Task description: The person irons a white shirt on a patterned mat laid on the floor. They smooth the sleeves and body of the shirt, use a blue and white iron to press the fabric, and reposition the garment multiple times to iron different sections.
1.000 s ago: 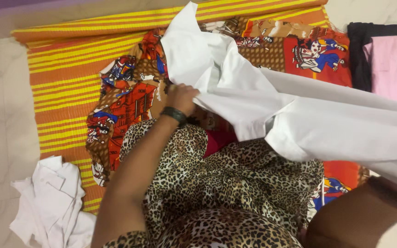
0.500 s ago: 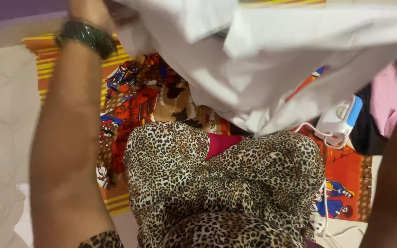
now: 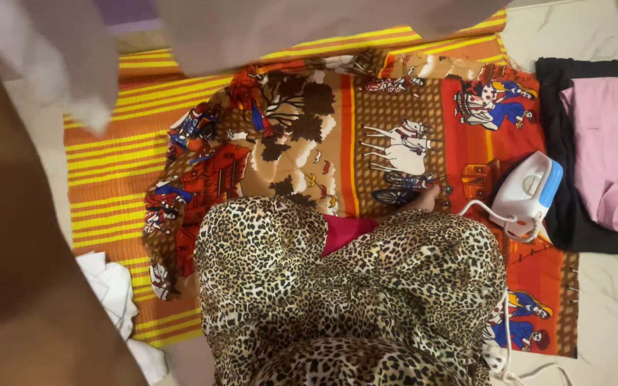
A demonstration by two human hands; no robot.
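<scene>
A large white cotton garment (image 3: 309, 28) hangs raised at the very top of the head view, a blurred pale sheet across the upper edge, above an orange-and-yellow striped woven mat (image 3: 109, 179) on the pale marble floor (image 3: 602, 286). Neither hand shows: the left arm (image 3: 16, 236) fills the left side as a dark blur running up out of view, so whether the left hand is clamped on the cloth cannot be told, and the right hand is out of view altogether.

The garment looks light, soft and limp, likely to sag and crease wherever it is unsupported; a seam, collar or shoulder edge would seem the firmest place to take hold of it.

A second ago the white garment lay draped across the patterned orange-and-brown printed cloth (image 3: 366, 121), with the left hand gripping it low and in front of the person's leopard-print lap (image 3: 352, 286). Half a second ago it was already swinging upward. Now it has risen clear, uncovering the printed cloth and a white-and-blue electric iron (image 3: 527, 194) standing at the far right of the lap, its cord trailing down. Beyond the iron lies a folded pink shirt (image 3: 606, 154) on a black garment (image 3: 559, 129). Crumpled white cloth (image 3: 112, 293) sits beside the left arm.
</scene>
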